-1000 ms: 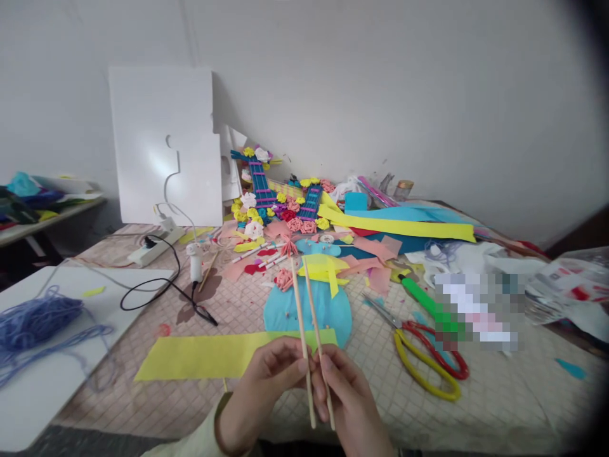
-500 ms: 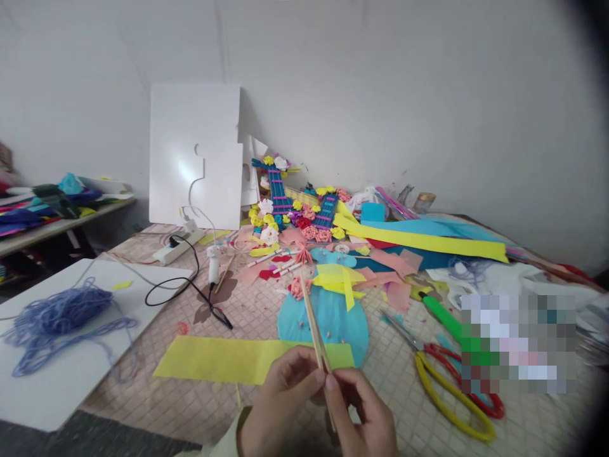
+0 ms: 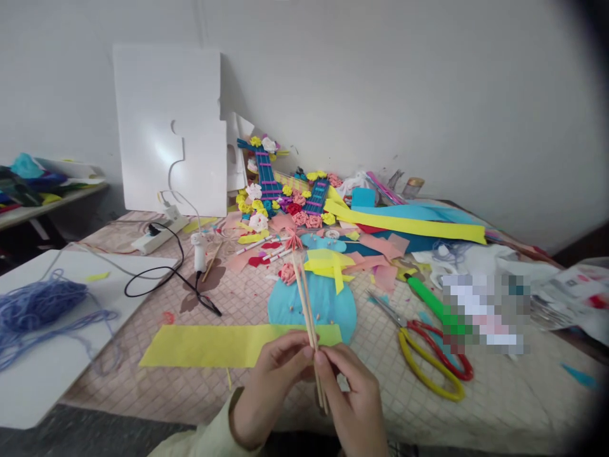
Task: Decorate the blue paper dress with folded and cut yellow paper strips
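Note:
Thin wooden sticks (image 3: 307, 304) stand slanted between my two hands, their tops pointing toward the back of the table. My left hand (image 3: 278, 384) pinches them from one side with thumb and forefinger. From the other side my right hand (image 3: 354, 397) closes its thumb and fingers on the same sticks, the thumbs almost touching. Under and behind the hands lies a yellow crepe paper strip (image 3: 204, 346). It overlaps the near edge of a blue rounded piece (image 3: 280, 308) with small beads on it, a pink paper flower (image 3: 287, 273) and yellow paper pieces (image 3: 328, 260).
Scissors (image 3: 431, 362) with red and yellow handles lie to the right, beside a green tube-like item (image 3: 432, 304). Leftward are a glue gun (image 3: 199, 254), a power strip (image 3: 159, 235) and blue yarn (image 3: 42, 304) on a white board (image 3: 124, 273). Paper-flower decorations (image 3: 271, 178) stand behind.
The view has shifted, so the table appears farther left and higher. The sticks, spread in a narrow V before, now lie closer to parallel. Both hands keep their pinch.

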`<state>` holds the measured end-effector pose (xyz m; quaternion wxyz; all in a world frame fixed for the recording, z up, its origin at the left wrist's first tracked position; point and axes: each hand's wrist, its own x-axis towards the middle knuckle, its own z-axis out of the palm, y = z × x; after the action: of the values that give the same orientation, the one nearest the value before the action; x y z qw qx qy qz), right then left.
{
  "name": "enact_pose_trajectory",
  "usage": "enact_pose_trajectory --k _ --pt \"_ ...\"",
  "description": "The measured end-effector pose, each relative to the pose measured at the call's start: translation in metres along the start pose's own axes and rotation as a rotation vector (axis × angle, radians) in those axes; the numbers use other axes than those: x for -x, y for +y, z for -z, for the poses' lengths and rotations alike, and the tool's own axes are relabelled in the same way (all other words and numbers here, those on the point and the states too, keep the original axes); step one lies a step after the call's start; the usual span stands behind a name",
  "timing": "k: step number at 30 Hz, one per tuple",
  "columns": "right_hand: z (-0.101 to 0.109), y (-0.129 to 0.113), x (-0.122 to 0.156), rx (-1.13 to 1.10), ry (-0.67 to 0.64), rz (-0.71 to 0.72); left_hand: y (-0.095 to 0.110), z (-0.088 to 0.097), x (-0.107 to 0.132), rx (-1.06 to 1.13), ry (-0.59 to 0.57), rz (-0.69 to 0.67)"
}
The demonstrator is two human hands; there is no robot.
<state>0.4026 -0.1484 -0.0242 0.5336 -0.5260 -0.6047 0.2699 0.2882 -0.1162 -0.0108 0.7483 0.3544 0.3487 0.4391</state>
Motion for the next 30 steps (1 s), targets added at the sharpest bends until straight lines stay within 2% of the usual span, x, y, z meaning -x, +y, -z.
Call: enact_pose_trajectory --k 6,10,13,19,24,30 --pt "0.005 -0.004 -0.008 -0.008 -0.107 -0.17 0.0 0.0 0.001 0.008 0.018 0.061" --pt "0.007 -0.006 -0.01 -0.205 -0.214 -0.347 0.003 -0.001 0.0 -0.048 -0.014 0.08" --pt "0.006 -0.006 -0.009 -0.377 -0.237 -0.427 0.007 -0.003 -0.002 -0.064 -0.024 0.059" --pt "0.007 -0.002 0.001 -0.498 -0.214 -0.46 0.013 -0.002 -0.004 -0.052 0.112 0.037" --pt "0.012 -0.001 0.01 -0.598 -0.229 -0.441 0.016 -0.002 -0.006 -0.083 0.165 0.055" --pt "0.008 0.0 0.016 -0.477 -0.22 -0.449 0.015 0.0 -0.004 -0.239 0.132 0.025"
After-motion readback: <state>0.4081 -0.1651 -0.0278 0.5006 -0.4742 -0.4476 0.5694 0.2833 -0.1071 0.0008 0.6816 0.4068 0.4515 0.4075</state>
